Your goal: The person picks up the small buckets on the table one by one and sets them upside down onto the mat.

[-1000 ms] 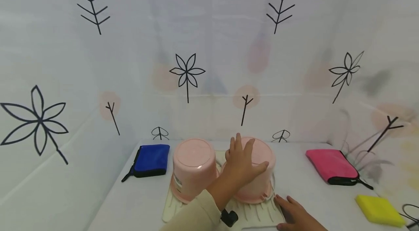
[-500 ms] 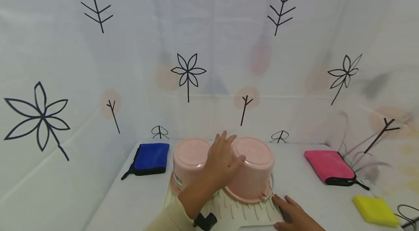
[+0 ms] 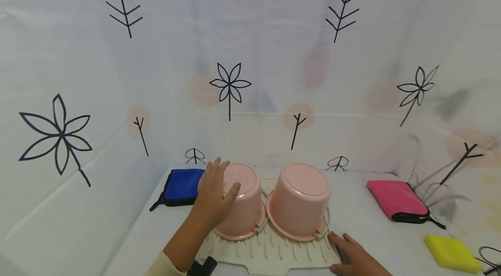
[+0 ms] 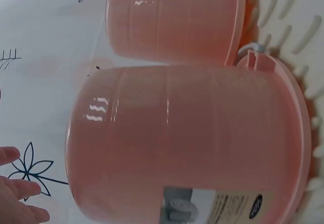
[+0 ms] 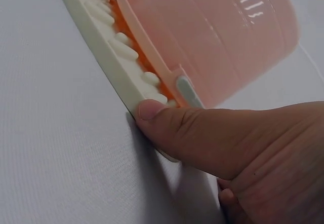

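Observation:
Two pink buckets, a left one (image 3: pixel 244 211) and a right one (image 3: pixel 301 206), stand upside down side by side on a cream ribbed draining tray (image 3: pixel 270 254). My left hand (image 3: pixel 215 197) is spread beside the left bucket, fingers pointing up; whether it touches the bucket I cannot tell. In the left wrist view its fingertips (image 4: pixel 23 186) show apart from the bucket, which carries a printed label (image 4: pixel 212 206). My right hand (image 3: pixel 354 254) grips the tray's front right corner, its thumb (image 5: pixel 167 125) on the edge and its other fingers mostly hidden.
A blue zip pouch (image 3: pixel 182 187) lies left of the tray, partly behind my left hand. To the right are a pink zip pouch (image 3: pixel 397 197) and a yellow block (image 3: pixel 452 252). A white printed curtain (image 3: pixel 258 71) hangs close behind the white table (image 3: pixel 131 241).
My left hand has moved left, from in front of the right bucket across to the outer side of the left one. My right hand stays at the tray corner. Both buckets have stayed put.

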`<state>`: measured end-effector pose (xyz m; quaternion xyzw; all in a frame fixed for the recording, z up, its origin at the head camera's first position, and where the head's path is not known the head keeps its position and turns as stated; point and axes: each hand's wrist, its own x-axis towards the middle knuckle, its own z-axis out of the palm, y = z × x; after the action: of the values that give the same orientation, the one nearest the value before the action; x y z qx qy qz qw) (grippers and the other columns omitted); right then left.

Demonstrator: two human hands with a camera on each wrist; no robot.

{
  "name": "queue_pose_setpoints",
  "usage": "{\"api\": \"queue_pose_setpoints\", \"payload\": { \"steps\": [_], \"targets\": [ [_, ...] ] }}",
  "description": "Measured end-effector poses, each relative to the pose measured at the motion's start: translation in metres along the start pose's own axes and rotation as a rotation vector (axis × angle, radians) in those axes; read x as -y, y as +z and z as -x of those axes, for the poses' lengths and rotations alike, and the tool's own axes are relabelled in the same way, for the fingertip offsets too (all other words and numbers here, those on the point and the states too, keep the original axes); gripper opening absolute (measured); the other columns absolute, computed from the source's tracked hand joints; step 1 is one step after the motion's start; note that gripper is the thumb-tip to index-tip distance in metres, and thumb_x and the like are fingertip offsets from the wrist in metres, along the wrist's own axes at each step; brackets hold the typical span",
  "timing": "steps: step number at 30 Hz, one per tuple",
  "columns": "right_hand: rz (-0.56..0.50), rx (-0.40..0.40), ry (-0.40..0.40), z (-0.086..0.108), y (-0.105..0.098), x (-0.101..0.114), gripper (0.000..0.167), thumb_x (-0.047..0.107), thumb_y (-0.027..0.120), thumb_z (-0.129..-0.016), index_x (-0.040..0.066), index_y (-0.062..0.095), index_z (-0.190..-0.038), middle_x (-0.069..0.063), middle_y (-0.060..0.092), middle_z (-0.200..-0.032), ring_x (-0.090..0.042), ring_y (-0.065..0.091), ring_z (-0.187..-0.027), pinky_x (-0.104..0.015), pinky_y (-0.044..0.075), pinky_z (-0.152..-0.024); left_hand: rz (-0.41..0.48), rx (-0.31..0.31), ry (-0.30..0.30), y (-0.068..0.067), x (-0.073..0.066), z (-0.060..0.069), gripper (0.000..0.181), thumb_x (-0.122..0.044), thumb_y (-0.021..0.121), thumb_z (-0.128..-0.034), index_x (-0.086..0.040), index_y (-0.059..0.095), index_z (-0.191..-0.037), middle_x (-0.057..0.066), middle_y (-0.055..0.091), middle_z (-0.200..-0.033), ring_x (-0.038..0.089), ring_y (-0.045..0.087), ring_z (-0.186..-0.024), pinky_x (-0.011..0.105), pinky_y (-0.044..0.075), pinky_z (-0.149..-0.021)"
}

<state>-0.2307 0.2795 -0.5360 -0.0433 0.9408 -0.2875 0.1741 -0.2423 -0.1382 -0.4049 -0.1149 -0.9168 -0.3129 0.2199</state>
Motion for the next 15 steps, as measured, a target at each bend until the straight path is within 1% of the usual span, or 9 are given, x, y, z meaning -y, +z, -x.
{"api": "queue_pose_setpoints", "payload": {
  "steps": [2, 4, 7, 11, 13, 15],
  "targets": [
    [0.001, -0.005, -0.011, 0.001, -0.002, 0.0, 0.102, 0.044, 0.093, -0.073, 0.004, 0.048, -0.155, -0.035, 0.043, -0.156, -0.062, 0.028, -0.146, -0.078, 0.037, -0.106, -0.03, 0.004, -0.03, -0.004, 0.008, 0.002, 0.068, -0.045, 0.059, -0.1022, -0.013, 0.04, -0.159, 0.018, 0.028, -0.171, 0.046, 0.016, -0.16, 0.079, 0.019, -0.118],
    [0.002, -0.009, -0.011, 0.002, -0.002, 0.001, 0.101, 0.042, 0.093, -0.072, 0.003, 0.049, -0.154, -0.036, 0.042, -0.156, -0.061, 0.031, -0.146, -0.076, 0.038, -0.107, -0.048, 0.022, -0.067, -0.008, 0.017, 0.005, 0.069, -0.046, 0.059, -0.1025, -0.014, 0.039, -0.16, 0.017, 0.027, -0.171, 0.046, 0.014, -0.16, 0.079, 0.018, -0.119],
    [-0.012, -0.012, -0.011, 0.003, -0.001, 0.001, 0.1, 0.04, 0.094, -0.071, 0.002, 0.05, -0.153, -0.036, 0.042, -0.156, -0.058, 0.036, -0.146, -0.073, 0.038, -0.109, -0.072, 0.044, -0.1, -0.013, 0.03, 0.012, 0.07, -0.048, 0.057, -0.1035, -0.013, 0.037, -0.161, 0.019, 0.025, -0.172, 0.048, 0.013, -0.16, 0.079, 0.016, -0.119],
    [-0.023, -0.006, -0.008, 0.005, 0.001, 0.003, 0.097, 0.035, 0.095, -0.071, 0.002, 0.052, -0.151, -0.032, 0.045, -0.156, -0.056, 0.037, -0.146, -0.071, 0.038, -0.111, -0.116, 0.106, -0.156, -0.019, 0.047, 0.022, 0.074, -0.054, 0.054, -0.1045, -0.013, 0.033, -0.163, 0.02, 0.02, -0.173, 0.05, 0.01, -0.159, 0.079, 0.012, -0.119],
    [-0.011, 0.0, -0.011, 0.005, 0.001, 0.006, 0.094, 0.033, 0.094, -0.071, 0.001, 0.054, -0.15, -0.031, 0.048, -0.155, -0.056, 0.038, -0.145, -0.071, 0.038, -0.111, -0.146, 0.121, -0.164, -0.023, 0.054, 0.025, 0.076, -0.057, 0.053, -0.1042, -0.013, 0.032, -0.163, 0.021, 0.019, -0.173, 0.052, 0.009, -0.159, 0.08, 0.012, -0.118],
    [0.008, 0.003, 0.002, 0.005, 0.0, 0.008, 0.092, 0.033, 0.094, -0.072, 0.001, 0.055, -0.149, -0.03, 0.051, -0.153, -0.056, 0.041, -0.144, -0.071, 0.039, -0.111, -0.173, 0.126, -0.159, -0.026, 0.062, 0.027, 0.078, -0.059, 0.054, -0.1036, -0.013, 0.032, -0.163, 0.022, 0.018, -0.173, 0.054, 0.009, -0.158, 0.081, 0.012, -0.117]
  ]
}}
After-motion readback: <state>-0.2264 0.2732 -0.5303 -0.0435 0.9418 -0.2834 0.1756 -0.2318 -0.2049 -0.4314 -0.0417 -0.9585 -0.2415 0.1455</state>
